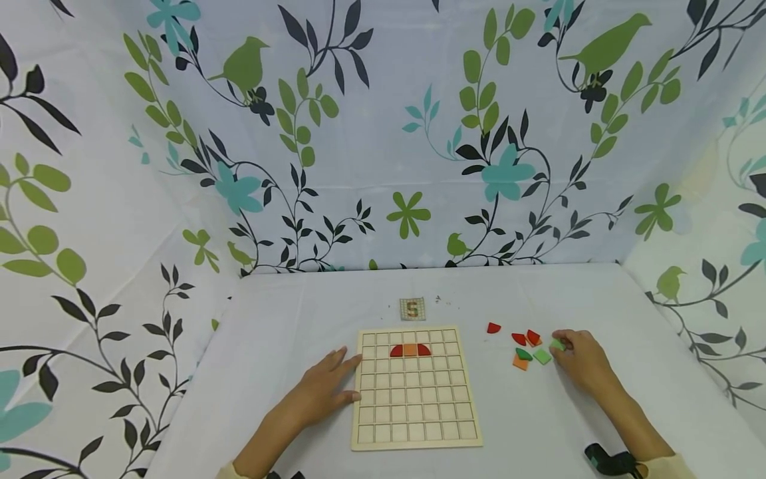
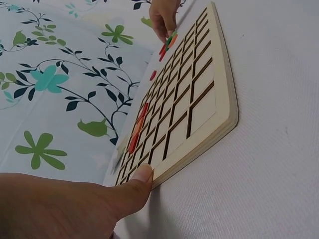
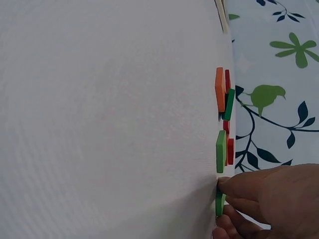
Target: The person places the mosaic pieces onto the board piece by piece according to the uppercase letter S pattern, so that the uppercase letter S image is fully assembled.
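A wooden grid board (image 1: 417, 392) lies flat on the table. Two red quarter-round tiles (image 1: 397, 350) sit in its grid with an orange square tile (image 1: 409, 350) between them. My left hand (image 1: 328, 386) rests at the board's left edge, fingers spread and thumb (image 2: 141, 175) touching the rim. To the right of the board, my right hand (image 1: 579, 359) pinches a light green tile (image 3: 220, 200) between thumb and fingers. Beside it lies another light green square tile (image 1: 542, 356), near a dark green tile (image 1: 523, 354) that overlaps an orange tile (image 1: 520, 363).
Several red tiles (image 1: 493, 328) lie loose in the group right of the board. A small square card with an S-like figure (image 1: 412, 309) lies behind the board. Patterned cloth (image 1: 383, 166) hangs at the back and sides of the white table (image 1: 299, 313).
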Action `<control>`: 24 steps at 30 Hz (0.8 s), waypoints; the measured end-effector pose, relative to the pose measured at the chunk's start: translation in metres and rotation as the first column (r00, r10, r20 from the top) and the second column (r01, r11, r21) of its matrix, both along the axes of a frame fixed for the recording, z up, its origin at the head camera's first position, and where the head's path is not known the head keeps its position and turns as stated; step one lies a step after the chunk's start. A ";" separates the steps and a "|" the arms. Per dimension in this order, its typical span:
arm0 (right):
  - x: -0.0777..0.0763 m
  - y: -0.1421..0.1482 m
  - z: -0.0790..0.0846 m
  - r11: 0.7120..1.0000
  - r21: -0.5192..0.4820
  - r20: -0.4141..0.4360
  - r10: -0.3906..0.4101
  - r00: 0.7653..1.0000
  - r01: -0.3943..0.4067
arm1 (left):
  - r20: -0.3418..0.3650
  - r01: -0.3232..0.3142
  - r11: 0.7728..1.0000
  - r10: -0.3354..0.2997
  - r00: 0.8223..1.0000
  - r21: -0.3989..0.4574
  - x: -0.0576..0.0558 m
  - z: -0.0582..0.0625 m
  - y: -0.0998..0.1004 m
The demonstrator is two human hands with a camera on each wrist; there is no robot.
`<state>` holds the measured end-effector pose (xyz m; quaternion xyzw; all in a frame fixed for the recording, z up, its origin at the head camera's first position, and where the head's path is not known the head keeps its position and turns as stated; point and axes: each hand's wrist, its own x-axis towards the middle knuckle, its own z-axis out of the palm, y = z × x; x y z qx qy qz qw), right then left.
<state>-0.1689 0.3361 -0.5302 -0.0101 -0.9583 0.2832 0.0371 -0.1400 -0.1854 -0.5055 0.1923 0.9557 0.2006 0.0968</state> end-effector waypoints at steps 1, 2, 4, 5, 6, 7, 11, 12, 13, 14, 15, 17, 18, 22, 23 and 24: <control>0.001 0.000 0.001 1.000 0.002 0.000 -0.002 1.000 0.002 | -0.001 0.002 1.000 -0.002 1.000 0.002 0.000 0.000 0.000; 0.001 0.000 0.001 1.000 0.002 0.000 -0.005 1.000 0.005 | 0.002 0.004 1.000 -0.004 1.000 0.005 0.000 0.001 0.000; 0.003 0.000 0.002 1.000 -0.002 -0.001 -0.010 1.000 0.010 | 0.006 0.007 1.000 -0.007 1.000 0.008 -0.001 0.002 0.001; 0.004 0.000 0.002 1.000 -0.008 0.001 -0.010 1.000 0.010 | 0.008 0.006 1.000 -0.006 1.000 0.008 -0.001 0.002 0.001; 0.004 -0.001 0.002 1.000 -0.015 0.004 -0.010 1.000 0.010 | 0.009 0.006 1.000 -0.006 1.000 0.007 -0.001 0.002 0.001; 0.005 -0.001 0.002 1.000 -0.027 0.007 -0.008 1.000 0.008 | 0.007 0.006 1.000 -0.006 1.000 0.005 -0.001 0.001 0.001; 0.005 -0.003 0.000 0.999 -0.048 -0.001 0.011 1.000 -0.011 | 0.003 0.002 1.000 -0.001 1.000 -0.003 -0.001 0.001 0.000; 0.004 -0.004 0.000 0.999 -0.045 -0.006 0.012 1.000 -0.013 | 0.003 0.001 1.000 -0.001 1.000 0.001 -0.001 0.002 -0.001; 0.004 -0.004 -0.001 0.999 -0.041 -0.013 0.011 1.000 -0.011 | 0.003 0.002 1.000 -0.002 1.000 0.009 0.000 0.002 -0.001; 0.004 -0.005 -0.001 0.999 -0.035 -0.019 0.008 1.000 -0.009 | 0.007 0.002 1.000 -0.002 1.000 0.012 0.000 0.003 -0.001; 0.004 -0.005 -0.001 0.999 -0.031 -0.023 0.005 1.000 -0.005 | 0.009 0.003 1.000 -0.003 1.000 0.017 0.001 0.004 -0.001; 0.004 -0.006 -0.001 1.000 -0.029 -0.026 -0.005 1.000 0.005 | 0.014 0.003 1.000 -0.003 1.000 0.022 0.002 0.005 -0.001; 0.005 -0.007 -0.001 1.000 -0.029 -0.026 -0.010 1.000 0.009 | 0.015 0.003 1.000 -0.003 1.000 0.023 0.002 0.005 -0.001; 0.006 -0.006 -0.002 0.999 -0.028 -0.023 -0.017 1.000 0.016 | 0.010 0.004 1.000 -0.004 1.000 0.012 0.002 0.005 0.000; 0.006 -0.006 -0.002 1.000 -0.026 -0.024 -0.013 1.000 0.013 | 0.009 0.004 1.000 -0.004 1.000 0.007 0.002 0.005 0.000; 0.007 -0.006 -0.002 1.000 -0.023 -0.025 -0.007 1.000 0.006 | 0.007 0.005 1.000 -0.005 1.000 0.004 0.001 0.004 0.001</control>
